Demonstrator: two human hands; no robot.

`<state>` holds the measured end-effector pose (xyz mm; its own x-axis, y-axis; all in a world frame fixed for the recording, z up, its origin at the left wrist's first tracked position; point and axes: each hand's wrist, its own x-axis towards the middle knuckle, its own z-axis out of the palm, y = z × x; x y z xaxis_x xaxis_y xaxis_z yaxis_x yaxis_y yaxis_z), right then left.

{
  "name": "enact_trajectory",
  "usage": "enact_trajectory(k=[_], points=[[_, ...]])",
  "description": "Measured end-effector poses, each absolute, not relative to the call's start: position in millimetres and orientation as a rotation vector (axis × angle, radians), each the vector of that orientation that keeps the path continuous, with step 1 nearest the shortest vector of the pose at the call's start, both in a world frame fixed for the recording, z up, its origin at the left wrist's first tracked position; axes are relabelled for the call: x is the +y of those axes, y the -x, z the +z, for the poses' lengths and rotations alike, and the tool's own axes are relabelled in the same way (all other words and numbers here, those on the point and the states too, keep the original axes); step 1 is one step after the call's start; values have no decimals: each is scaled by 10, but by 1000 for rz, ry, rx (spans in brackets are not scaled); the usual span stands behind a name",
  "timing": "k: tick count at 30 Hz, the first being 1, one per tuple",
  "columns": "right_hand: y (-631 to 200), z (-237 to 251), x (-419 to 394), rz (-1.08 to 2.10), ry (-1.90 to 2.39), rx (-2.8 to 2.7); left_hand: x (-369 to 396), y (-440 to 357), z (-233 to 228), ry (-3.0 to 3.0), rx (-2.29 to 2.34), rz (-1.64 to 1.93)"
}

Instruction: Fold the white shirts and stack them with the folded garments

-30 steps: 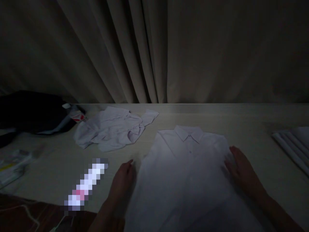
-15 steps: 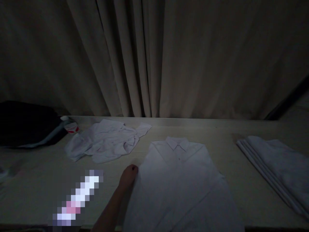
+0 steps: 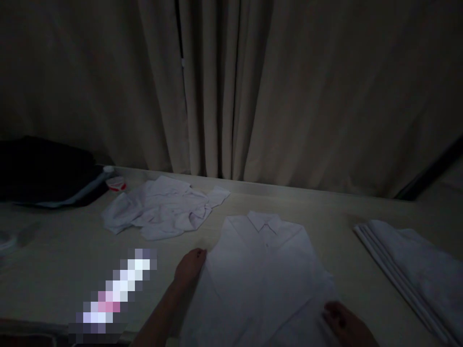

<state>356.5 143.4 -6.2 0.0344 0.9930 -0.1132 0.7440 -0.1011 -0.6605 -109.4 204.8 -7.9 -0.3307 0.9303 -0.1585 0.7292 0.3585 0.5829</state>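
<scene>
A white collared shirt lies front up on the table, its collar pointing away from me and its lower part cut off by the frame. At its left edge, below the shoulder, my left hand is closed with the fingertips pinching the cloth. My right hand is at the shirt's lower right side, fingers curled in over the fabric; dim light and slight blur soften its grip. A second white shirt lies crumpled behind and to the left.
Folded white clothes are stacked at the right. Dark folded clothes sit at the far left, beside a small red-and-white item. A bright pixelated phone-like shape lies at front left. Curtains hang behind the table.
My right hand has come into view at the shirt's lower right side. My left hand stays at the left edge. The camera view has tilted slightly.
</scene>
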Motion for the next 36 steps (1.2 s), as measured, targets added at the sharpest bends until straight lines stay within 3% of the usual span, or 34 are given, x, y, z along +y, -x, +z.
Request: enact_trajectory(k=[7, 14, 25, 36], points=[[-1711, 514, 3239, 502, 1287, -2383, 2057, 1138, -143, -1515, 2078, 603], [-366, -72, 4196, 465, 1313, -2557, 2087, 1231, -225, -1538, 2096, 569], [-98, -472, 4475, 272, 1630, -2433, 2042, 1204, -200, -1503, 2157, 390], [-96, -432, 4375, 152, 1516, -2463, 2081, 1308, -5, -1483, 2244, 235]])
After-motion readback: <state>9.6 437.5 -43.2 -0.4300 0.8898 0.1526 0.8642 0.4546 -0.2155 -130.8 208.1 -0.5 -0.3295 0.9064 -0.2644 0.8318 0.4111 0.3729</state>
